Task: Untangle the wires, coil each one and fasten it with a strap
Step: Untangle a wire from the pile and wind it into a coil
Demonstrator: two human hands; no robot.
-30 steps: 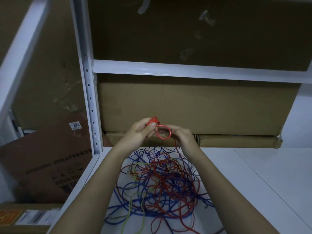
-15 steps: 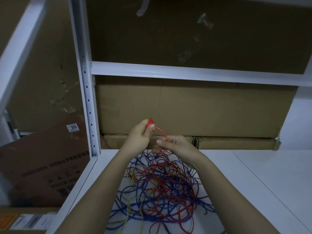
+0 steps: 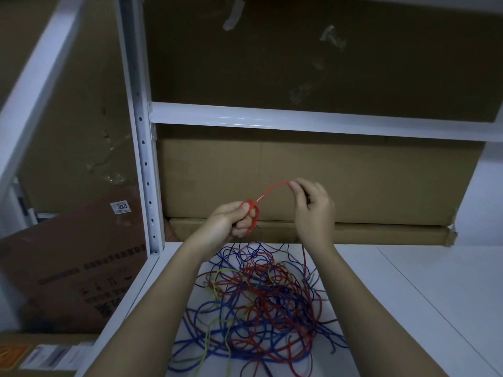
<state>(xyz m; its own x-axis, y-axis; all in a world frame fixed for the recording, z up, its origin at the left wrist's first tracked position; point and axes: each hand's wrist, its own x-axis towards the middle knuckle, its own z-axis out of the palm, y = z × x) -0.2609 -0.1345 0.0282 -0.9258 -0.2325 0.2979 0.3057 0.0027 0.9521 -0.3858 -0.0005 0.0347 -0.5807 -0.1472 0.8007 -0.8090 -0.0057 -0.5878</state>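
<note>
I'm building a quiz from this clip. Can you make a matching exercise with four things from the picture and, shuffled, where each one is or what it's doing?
Things:
1. left hand
2. right hand
3. wire pile
4. label 3055

States or places:
A. lies tangled on the white shelf
B. on the brown box leaning at left
C. grips a small red coil
D. pinches the red wire raised above the coil

Pairs: 1-C, 2-D, 3-A, 4-B
</note>
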